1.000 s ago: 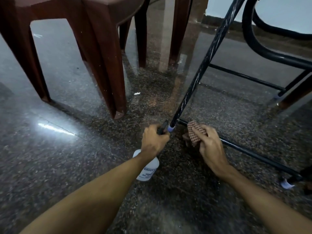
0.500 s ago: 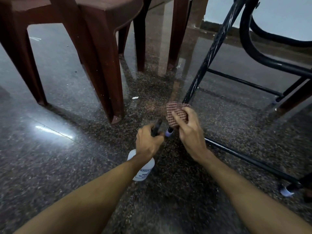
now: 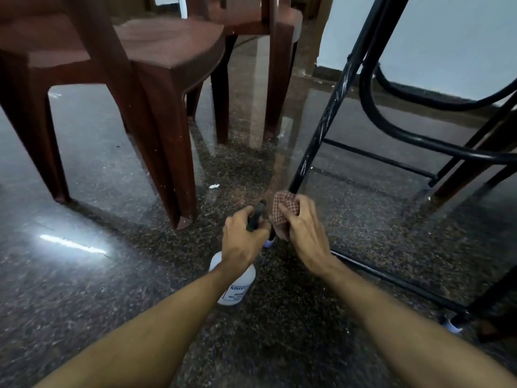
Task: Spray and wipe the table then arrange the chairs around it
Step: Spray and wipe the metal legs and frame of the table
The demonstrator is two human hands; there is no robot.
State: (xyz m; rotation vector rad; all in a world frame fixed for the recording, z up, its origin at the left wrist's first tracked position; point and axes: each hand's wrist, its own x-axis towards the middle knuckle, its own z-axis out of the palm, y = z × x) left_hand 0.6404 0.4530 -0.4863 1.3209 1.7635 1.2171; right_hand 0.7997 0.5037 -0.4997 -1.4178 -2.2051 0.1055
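Note:
Low over the floor, my left hand (image 3: 244,236) grips the black trigger head of a white spray bottle (image 3: 237,287), which hangs below my wrist. My right hand (image 3: 303,233) holds a red checked cloth (image 3: 282,205) wrapped around the lower part of a black metal table leg (image 3: 330,107). The leg's white foot cap (image 3: 270,243) shows between my hands. The cloth sits just above that foot. The tabletop is out of view.
Two brown plastic chairs (image 3: 156,57) stand at the left and back, their legs (image 3: 179,169) close to my hands. Black frame bars (image 3: 391,278) run right along the polished granite floor (image 3: 84,275). A white wall (image 3: 447,37) is behind.
My right hand carried the cloth from the floor bar at the right up onto the table leg and now clasps it. The view has tilted upward, showing the chair seats.

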